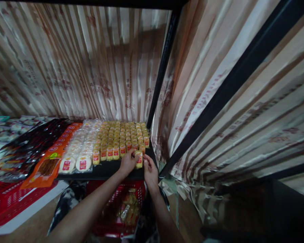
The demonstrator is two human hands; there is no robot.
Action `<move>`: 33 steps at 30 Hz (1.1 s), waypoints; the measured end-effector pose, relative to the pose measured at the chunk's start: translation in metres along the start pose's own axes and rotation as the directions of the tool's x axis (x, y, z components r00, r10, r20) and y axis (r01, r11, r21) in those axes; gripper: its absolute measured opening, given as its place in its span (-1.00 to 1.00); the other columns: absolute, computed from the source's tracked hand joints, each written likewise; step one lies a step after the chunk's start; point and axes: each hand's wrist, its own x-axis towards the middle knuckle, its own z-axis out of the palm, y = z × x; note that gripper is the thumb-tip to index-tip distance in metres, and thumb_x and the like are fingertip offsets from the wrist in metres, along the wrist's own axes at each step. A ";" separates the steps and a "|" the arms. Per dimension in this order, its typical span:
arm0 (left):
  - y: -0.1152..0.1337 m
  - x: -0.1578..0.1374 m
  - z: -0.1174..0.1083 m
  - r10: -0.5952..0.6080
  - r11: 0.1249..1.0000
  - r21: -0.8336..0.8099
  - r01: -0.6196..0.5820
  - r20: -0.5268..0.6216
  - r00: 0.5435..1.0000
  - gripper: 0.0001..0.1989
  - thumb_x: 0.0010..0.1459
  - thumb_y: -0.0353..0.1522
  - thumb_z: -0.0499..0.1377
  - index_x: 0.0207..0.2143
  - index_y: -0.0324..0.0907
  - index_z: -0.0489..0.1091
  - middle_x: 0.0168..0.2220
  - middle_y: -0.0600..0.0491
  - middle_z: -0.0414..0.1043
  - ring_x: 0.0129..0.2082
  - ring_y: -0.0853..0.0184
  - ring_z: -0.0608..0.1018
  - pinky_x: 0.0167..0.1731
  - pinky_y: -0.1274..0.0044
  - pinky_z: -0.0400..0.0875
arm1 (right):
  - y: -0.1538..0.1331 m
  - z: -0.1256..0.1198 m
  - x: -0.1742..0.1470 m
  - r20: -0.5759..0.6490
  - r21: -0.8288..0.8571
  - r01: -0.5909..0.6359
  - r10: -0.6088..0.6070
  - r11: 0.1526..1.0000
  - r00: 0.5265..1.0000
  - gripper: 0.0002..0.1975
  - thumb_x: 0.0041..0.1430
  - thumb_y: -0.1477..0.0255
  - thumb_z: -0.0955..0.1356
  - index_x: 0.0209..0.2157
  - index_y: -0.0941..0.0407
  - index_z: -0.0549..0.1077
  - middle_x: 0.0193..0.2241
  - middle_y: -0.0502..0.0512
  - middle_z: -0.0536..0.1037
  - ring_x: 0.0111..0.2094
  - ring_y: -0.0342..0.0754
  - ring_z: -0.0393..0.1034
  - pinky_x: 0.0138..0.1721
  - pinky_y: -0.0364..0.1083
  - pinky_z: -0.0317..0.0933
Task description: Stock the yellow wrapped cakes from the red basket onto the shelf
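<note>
I have the left hand [128, 162] on a yellow packet [139, 161], its fingers closed on the upper left side, near the front edge of a black shelf [106, 172]. The packet's red-and-white label faces me, and I cannot tell whether its base rests on the shelf or is held just above. My right hand [151, 170] is at the packet's other side with fingers bent; from my camera I cannot tell whether they grip it or only lie beside it. Right behind stand the rows of matching packets [116, 152], packed close together, most front ones showing red labels. To their left I see white round packs [83, 163] lying flat, then an orange pack [47, 167] slanting over the shelf's front edge, and dark glossy packs [38, 143] beyond it. Below the shelf, between the forearms, sits a red basket [141, 193] with shiny yellowish packages [128, 211] inside, too dim for me to make out. A pleated curtain [126, 60] hangs behind the shelf, with a black post [164, 64] at the right-hand corner.
</note>
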 end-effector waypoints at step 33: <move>0.049 0.082 0.043 0.239 0.775 0.574 -0.265 0.123 0.963 -0.80 0.05 -0.42 0.12 -0.25 -0.27 0.43 -0.16 -0.12 0.34 -0.05 0.14 0.31 -0.02 0.38 0.23 | 0.042 0.001 0.051 -0.011 -0.549 0.285 -0.347 0.786 0.938 -0.52 0.15 0.49 0.10 0.11 0.24 0.23 0.09 0.29 0.30 0.16 0.02 0.11 0.13 0.15 0.07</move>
